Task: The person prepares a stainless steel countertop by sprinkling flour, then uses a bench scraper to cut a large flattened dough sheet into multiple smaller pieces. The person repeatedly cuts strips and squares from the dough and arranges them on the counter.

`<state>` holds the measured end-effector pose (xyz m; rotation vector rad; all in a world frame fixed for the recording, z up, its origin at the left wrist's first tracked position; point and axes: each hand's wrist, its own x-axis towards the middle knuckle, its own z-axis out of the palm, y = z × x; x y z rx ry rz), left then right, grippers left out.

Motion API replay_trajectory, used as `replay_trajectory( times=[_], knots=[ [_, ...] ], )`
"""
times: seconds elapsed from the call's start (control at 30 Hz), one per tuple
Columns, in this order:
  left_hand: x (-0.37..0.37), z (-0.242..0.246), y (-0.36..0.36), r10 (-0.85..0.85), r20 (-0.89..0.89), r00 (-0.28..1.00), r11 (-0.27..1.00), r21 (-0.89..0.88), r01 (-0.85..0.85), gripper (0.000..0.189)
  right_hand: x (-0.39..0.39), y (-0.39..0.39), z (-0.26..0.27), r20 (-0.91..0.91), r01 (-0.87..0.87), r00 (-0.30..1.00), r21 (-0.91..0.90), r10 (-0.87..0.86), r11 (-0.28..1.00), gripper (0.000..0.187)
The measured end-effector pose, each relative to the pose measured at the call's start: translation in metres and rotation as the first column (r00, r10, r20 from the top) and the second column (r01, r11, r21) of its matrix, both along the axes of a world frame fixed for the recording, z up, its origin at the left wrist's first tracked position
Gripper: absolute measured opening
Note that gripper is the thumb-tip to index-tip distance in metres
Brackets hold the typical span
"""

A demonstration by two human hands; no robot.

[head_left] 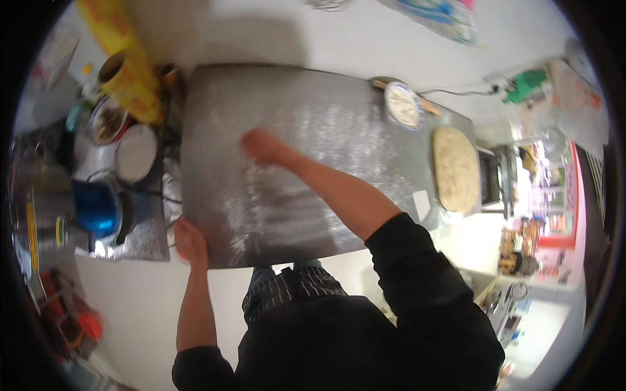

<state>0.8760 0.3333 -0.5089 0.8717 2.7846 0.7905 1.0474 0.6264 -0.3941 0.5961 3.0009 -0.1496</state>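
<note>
My right hand (264, 146) is blurred over the left half of a dark work table (293, 93). Its fingers cannot be made out. White flour (337, 132) lies in streaks across the tabletop. My left hand (190, 240) is at the table's front left corner, and the hand's far side is hidden. At the right end rests a long, flat slab of dough (456, 168). Beside it is a small white rectangular piece (421, 205). A bowl of white flour (404, 105) stands near the back edge, partly over a wooden stick (430, 107), probably a rolling pin.
Left of the table, a side surface holds a blue shiny container (98, 207), a round white lid or plate (136, 153) and a bowl with food (108, 122). A yellow roll with a hollow core (132, 83) leans there. A power cord (455, 91) runs along the back wall.
</note>
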Motion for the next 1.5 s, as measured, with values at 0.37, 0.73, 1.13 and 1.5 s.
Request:
replay_trajectory(
  times=[0.37,0.73,1.13,1.5],
  knots=[
    [-0.039,-0.061,-0.02,-0.12,-0.139,0.983,0.954,0.258,0.153,0.042,0.252,-0.05,0.015,-0.436,0.59,0.608,-0.311,-0.663,0.745,0.03],
    [0.142,0.015,-0.067,0.091,-0.208,0.974,0.984,0.168,-0.057,0.033,0.612,-0.113,-0.033,-0.128,0.949,0.289,-0.093,-0.949,0.301,0.047],
    [0.572,0.104,0.107,-0.723,0.354,0.593,0.691,0.363,0.626,0.012,0.665,-0.043,-0.029,0.095,0.608,0.531,-0.735,-0.842,0.301,0.04],
    [0.641,0.103,0.308,-0.44,0.894,0.082,0.82,0.363,0.442,0.028,0.695,-0.006,0.016,0.009,0.303,0.332,-0.948,-0.943,0.097,0.036]
  ],
)
